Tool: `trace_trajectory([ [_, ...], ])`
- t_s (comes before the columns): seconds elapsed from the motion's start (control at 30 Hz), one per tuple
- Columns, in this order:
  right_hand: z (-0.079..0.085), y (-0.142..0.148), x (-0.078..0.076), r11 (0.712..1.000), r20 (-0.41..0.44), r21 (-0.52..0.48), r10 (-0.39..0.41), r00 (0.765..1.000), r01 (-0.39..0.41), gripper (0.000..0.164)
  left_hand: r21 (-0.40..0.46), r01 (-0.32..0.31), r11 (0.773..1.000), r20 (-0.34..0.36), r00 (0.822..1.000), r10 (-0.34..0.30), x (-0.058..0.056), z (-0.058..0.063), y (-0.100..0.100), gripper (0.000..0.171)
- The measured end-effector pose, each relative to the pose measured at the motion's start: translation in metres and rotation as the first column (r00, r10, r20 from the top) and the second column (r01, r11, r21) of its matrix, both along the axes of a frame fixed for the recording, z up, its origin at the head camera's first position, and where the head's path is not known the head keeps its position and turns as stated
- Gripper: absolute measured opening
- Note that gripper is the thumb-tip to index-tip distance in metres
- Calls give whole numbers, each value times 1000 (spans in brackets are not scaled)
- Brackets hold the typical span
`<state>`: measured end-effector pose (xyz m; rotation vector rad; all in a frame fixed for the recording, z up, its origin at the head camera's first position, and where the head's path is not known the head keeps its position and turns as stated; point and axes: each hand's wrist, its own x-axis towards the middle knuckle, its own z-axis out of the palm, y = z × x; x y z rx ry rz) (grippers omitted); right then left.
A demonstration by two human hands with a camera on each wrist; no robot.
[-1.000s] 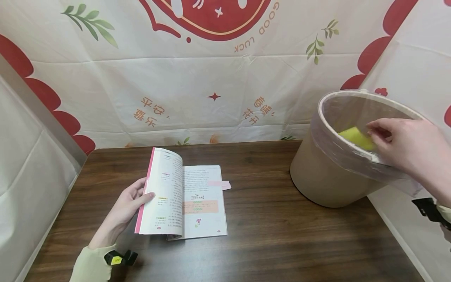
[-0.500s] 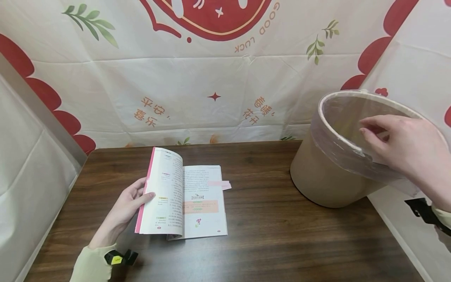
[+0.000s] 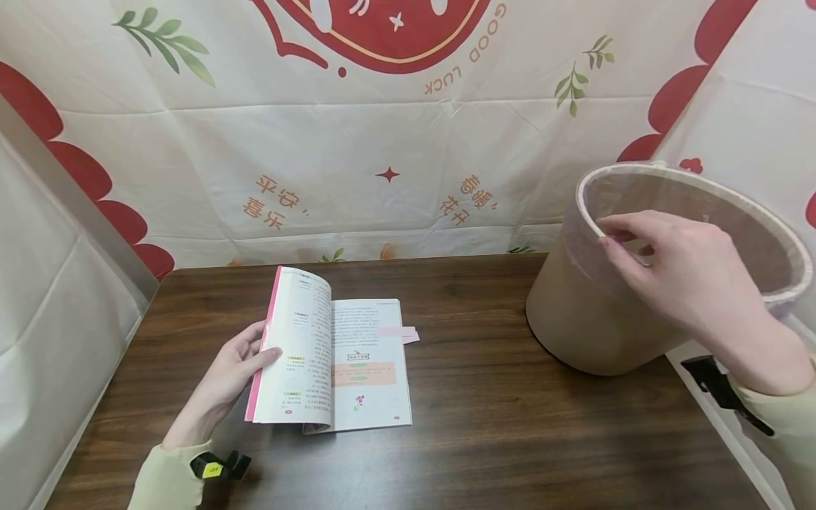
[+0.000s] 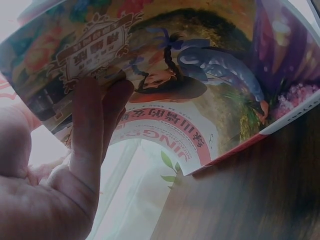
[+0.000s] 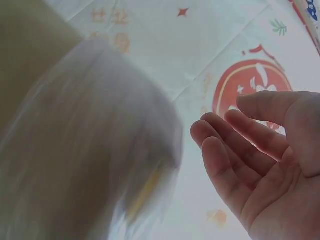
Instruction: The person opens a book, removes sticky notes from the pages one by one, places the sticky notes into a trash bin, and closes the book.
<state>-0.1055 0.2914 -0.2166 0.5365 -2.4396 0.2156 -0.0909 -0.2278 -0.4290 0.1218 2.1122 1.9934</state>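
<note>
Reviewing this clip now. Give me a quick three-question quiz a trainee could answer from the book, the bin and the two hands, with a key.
1. True or false: pale pink paper sticks out past the right edge of the open book.
2. Fill in the blank: in the head view, the bin stands to the ____ of the open book.
3. What is the right hand holding? A) the open book; B) the pale pink paper; C) nothing.

Key:
1. True.
2. Right.
3. C; it is the left hand that holds the open book.
</note>
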Motion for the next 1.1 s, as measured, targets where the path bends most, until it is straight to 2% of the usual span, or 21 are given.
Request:
trace_trajectory([
  [0.13, -6, -17, -2, 998, -3, -2, 59, 998, -59, 23, -4, -5, 1000, -4, 1000, 5, 0, 0, 1, 63],
  [0.37, -27, -44, -8, 989, 48, -24, 146, 988, -145, 23, 4, 8, 1000, -6, 1000, -8, -1, 0, 3, 61],
  [0.83, -75, -85, -20, 979, 145, -36, 204, 968, -200, 25, 4, -16, 1000, 9, 1000, 16, 1, 0, 2, 65],
  [1.1, -104, -105, -25, 974, 244, -27, 226, 943, -227, 28, 1, -10, 1000, 8, 1000, 10, 0, 1, 3, 63],
])
